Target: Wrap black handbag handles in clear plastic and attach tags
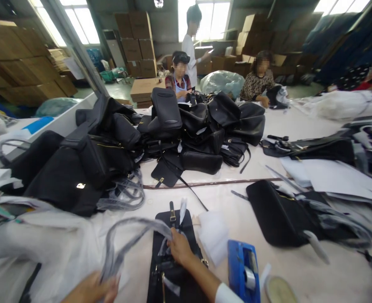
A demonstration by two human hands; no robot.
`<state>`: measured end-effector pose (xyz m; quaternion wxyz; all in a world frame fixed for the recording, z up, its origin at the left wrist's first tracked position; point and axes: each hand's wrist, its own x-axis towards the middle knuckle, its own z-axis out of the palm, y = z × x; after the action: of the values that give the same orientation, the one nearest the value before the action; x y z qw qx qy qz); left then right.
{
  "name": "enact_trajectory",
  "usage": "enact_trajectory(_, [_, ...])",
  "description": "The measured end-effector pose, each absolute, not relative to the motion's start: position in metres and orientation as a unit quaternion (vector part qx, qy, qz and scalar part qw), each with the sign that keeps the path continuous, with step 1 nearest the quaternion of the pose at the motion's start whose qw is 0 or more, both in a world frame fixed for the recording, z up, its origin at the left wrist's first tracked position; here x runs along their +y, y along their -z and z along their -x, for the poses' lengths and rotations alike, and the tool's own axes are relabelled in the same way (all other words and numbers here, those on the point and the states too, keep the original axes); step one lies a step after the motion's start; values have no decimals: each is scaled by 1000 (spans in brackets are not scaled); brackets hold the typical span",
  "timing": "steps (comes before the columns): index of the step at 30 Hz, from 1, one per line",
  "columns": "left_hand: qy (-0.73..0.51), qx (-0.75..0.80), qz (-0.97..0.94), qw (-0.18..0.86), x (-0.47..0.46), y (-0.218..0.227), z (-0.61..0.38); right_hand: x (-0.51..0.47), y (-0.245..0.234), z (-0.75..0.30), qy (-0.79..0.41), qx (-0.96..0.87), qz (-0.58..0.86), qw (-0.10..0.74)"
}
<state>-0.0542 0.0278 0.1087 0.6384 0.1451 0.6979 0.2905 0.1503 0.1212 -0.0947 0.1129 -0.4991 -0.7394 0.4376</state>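
Observation:
A black bag (173, 273) with gold buckles lies flat in front of me on the pale table. A strap wrapped in clear plastic (125, 223) loops up from its left side. My left hand (94, 288), at the bottom edge, is closed round the lower part of this strap. Over the upper middle of the bag, my right hand (180, 247) pinches the strap's other end; its fingertips are partly hidden. A white wrapped tab (183, 211) sticks up at the bag's top. Beside the bag are white padding sheets (213, 235) and a blue tape dispenser (243, 269).
Black bags (201, 126) are heaped across the table's middle, more (69, 176) at left. Another black bag (277, 214) lies at right near white paper sheets (333, 176). A round tin (279, 290) stands at the bottom. Several people are beyond the table, before stacked cartons (135, 38).

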Motion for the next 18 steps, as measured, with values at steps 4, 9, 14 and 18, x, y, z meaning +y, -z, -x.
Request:
enact_trajectory(4, [-549, 542, -207, 601, 131, -102, 27, 116, 71, -166, -397, -759, 501, 125])
enact_trajectory(9, [-608, 538, -183, 554, 246, -73, -8, 112, 44, -233, -302, -757, 565, 128])
enact_trajectory(14, [-543, 619, -148, 549, 228, -15, -14, 107, 43, -297, -218, -738, 629, 107])
enact_trajectory(18, [-479, 653, -197, 553, 160, 22, -30, 114, 51, -311, -144, -804, 576, 38])
